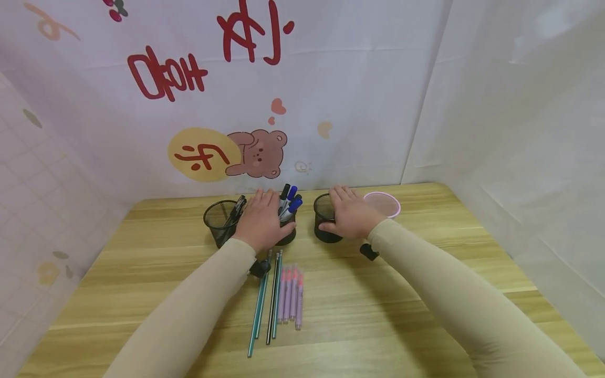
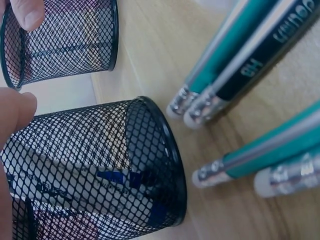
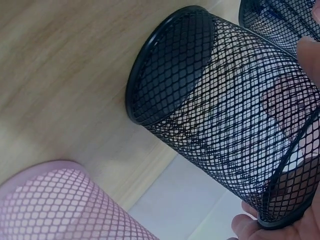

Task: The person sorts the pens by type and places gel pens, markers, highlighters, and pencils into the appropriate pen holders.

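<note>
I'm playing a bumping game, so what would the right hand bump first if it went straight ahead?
Past the black mesh cup that the right hand already holds, probably the white backdrop behind the table, though depth is unclear.

Dark pencil (image 2: 240,82), left wrist view: "HB" readable, printed along the barrel. More lettering farther up the same barrel, cut by the frame edge, can't make it out. Markers (image 2: 65,182) seen through the black mesh cup (image 2: 155,155): small dark print on white barrels, too fuzzy to read. Wall cloth (image 1: 350,94): red characters turned sideways; 1 on yellow disc (image 1: 181,167) reads 乐, others unclear.
</note>
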Available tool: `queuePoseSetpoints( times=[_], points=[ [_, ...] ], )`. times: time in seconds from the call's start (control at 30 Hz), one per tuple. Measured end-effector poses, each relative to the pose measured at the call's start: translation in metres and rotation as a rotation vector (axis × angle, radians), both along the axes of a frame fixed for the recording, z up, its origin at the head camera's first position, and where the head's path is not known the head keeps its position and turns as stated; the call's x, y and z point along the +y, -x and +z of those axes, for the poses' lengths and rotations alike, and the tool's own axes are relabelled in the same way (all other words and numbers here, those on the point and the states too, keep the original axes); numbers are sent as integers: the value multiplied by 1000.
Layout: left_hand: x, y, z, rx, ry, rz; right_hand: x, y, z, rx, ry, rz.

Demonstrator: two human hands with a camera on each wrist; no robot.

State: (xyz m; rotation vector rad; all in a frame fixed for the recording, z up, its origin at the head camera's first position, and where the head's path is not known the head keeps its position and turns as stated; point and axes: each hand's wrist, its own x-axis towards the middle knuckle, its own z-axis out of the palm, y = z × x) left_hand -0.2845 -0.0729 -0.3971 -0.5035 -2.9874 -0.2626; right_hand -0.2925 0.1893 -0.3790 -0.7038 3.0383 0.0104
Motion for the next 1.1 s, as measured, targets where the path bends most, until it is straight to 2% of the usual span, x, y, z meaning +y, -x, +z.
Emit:
queuePoseSetpoints(
  times=[0.4, 0.6, 0.73, 0.93, 1.0, 1.1],
  points=[
    [0, -2, -1, 25, -8, -3, -1, -1, -1, -14, -22, -12],
    [-3, -9, 4, 37, -11, -36, -1, 0, -3, -3, -41, -10],
    [-7, -23, 12, 73, -78, -98, -1, -1, -3, -7, -46, -9],
    [-16, -54, 30, 175, -204, -245, -2, 0, -2, 3, -46, -4],
    [-20, -65, 35, 207, -197, -281, -2, -1, -1, 0, -47, -3],
    [-27, -78, 38, 206, -130, -287, -2, -1, 0, -16, -45, -3]
  ],
)
